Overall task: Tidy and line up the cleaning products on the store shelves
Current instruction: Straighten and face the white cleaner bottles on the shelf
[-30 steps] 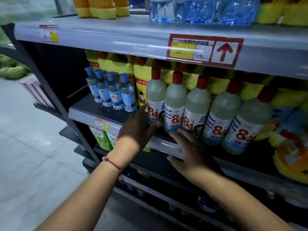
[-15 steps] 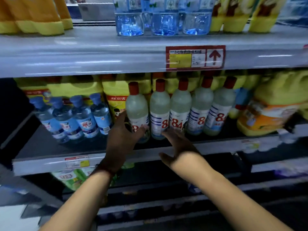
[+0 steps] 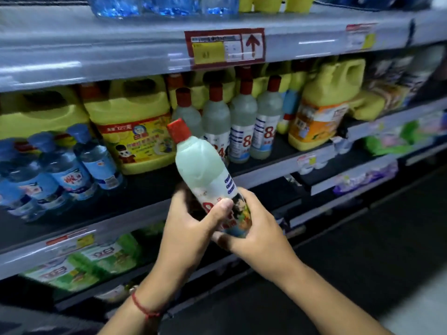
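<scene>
A pale green "84" bottle with a red cap (image 3: 203,165) is held tilted in front of the middle shelf (image 3: 135,197), off its surface. My left hand (image 3: 191,221) grips its lower body with the thumb across the label. My right hand (image 3: 256,230) holds the bottle's base from the right. Several more red-capped "84" bottles (image 3: 242,122) stand in a row on the shelf behind it. Blue-capped bottles (image 3: 72,163) stand at the shelf's left end.
Large yellow jugs (image 3: 133,131) fill the back of the middle shelf, and another yellow jug (image 3: 324,110) stands to the right. The upper shelf (image 3: 121,52) carries clear blue bottles and a red price tag. Green packs (image 3: 96,259) lie on the lower shelf.
Both hands were at the fronts of the "84" bottles on the shelf; now they have lifted the leftmost one off the shelf and hold it tilted in front. The view shifted left.
</scene>
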`<state>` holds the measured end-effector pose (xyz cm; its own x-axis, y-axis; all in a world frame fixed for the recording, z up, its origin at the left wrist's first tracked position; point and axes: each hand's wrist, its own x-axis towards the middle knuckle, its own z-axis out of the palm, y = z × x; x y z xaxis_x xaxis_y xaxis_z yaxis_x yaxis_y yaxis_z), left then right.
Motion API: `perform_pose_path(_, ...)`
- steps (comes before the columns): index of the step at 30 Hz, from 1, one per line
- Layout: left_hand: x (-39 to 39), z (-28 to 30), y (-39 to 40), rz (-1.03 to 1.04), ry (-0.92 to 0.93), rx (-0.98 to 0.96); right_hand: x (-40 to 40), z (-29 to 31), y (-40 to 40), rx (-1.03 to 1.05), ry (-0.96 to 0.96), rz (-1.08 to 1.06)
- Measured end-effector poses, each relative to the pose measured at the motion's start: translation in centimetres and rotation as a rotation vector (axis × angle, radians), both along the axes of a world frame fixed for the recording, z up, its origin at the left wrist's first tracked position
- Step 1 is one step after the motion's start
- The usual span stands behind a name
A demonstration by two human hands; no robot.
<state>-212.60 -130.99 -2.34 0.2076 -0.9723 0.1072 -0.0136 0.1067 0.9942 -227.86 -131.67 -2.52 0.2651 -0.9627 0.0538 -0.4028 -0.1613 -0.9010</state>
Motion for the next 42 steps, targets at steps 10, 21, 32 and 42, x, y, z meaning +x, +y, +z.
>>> perform_pose_path(10, -12.8, 1.8, -0.2, -0.272, 0.766, 0.549, -11.0, -0.4, 5.4, 0.184, -0.034, -0.265)
perform_pose_path(21, -30.2, -0.1, 0.3, -0.577, 0.699, 0.729, -28.3, -0.2, 9.4, 0.319, -0.025, -0.491)
perform_pose_path(32, -44.7, 0.5, 1.5, -0.751, -0.315, -0.006, -39.8, -2.8, 9.3, 0.314, -0.394, -0.522)
perform_pose_path(42, -50.7, 2.4, -2.3, -0.762, -0.661, -0.243, -46.0, -2.9, 5.7, 0.293, -0.577, -0.546)
